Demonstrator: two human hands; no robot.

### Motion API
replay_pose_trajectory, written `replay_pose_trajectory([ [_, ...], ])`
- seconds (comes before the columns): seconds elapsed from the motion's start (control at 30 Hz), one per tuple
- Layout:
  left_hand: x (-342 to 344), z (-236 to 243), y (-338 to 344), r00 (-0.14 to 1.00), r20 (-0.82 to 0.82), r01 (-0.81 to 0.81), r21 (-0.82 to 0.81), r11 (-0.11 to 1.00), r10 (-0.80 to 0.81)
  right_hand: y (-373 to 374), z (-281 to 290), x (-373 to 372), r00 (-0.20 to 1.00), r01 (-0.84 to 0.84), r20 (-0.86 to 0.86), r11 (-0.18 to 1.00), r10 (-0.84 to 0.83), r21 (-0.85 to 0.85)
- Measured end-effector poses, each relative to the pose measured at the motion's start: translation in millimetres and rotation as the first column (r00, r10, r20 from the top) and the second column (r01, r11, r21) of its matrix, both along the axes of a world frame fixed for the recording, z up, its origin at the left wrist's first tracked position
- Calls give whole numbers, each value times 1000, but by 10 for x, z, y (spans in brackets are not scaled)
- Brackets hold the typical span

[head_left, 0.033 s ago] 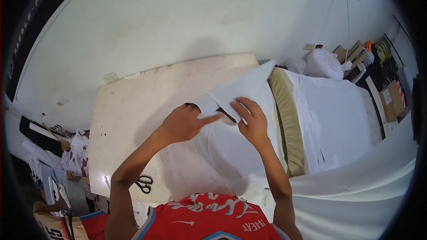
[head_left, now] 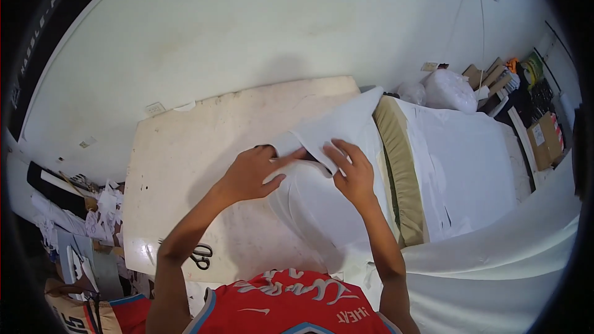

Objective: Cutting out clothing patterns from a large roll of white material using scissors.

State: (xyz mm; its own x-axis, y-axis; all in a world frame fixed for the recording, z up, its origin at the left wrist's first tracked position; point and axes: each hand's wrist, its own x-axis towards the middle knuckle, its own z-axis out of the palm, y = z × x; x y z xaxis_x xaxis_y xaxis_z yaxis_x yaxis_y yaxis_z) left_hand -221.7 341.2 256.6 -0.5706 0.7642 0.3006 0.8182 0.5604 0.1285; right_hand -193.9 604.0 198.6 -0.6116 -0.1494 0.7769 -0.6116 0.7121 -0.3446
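White fabric (head_left: 331, 127) lies on the pale work table, its near edge folded into an opening with a dark gap beneath. My left hand (head_left: 250, 174) is at the left end of this fold. Its index finger stretches right across the gap, the thumb stands apart, and the other fingertips are partly hidden at the edge. On the fold's right end rests my right hand (head_left: 354, 173), fingers spread over the fabric. Whether either hand pinches any cloth is hard to see. Black-handled scissors (head_left: 202, 256) lie by my left forearm.
The pale table (head_left: 185, 161) stands against a white wall. To the right are a khaki fabric roll or cushion edge (head_left: 401, 173) and a white-covered surface (head_left: 470, 167). Plastic bags (head_left: 451, 89) and a cardboard box (head_left: 544, 142) sit farther right. White scraps (head_left: 105, 210) are heaped left.
My left thumb has moved away from the index finger, which now reaches over the dark gap. My right hand has shifted very slightly right and down. The fabric stays nearly the same.
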Motion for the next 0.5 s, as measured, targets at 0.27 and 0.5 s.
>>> replay_pose_trajectory([
  [0.27,-154,133,-94,977,-198,-46,184,982,83,312,58,317,972,73,-213,988,-100,-133],
  [0.5,-356,410,-214,917,-391,40,290,956,80,544,492,723,995,79,-28,928,-96,-364],
])
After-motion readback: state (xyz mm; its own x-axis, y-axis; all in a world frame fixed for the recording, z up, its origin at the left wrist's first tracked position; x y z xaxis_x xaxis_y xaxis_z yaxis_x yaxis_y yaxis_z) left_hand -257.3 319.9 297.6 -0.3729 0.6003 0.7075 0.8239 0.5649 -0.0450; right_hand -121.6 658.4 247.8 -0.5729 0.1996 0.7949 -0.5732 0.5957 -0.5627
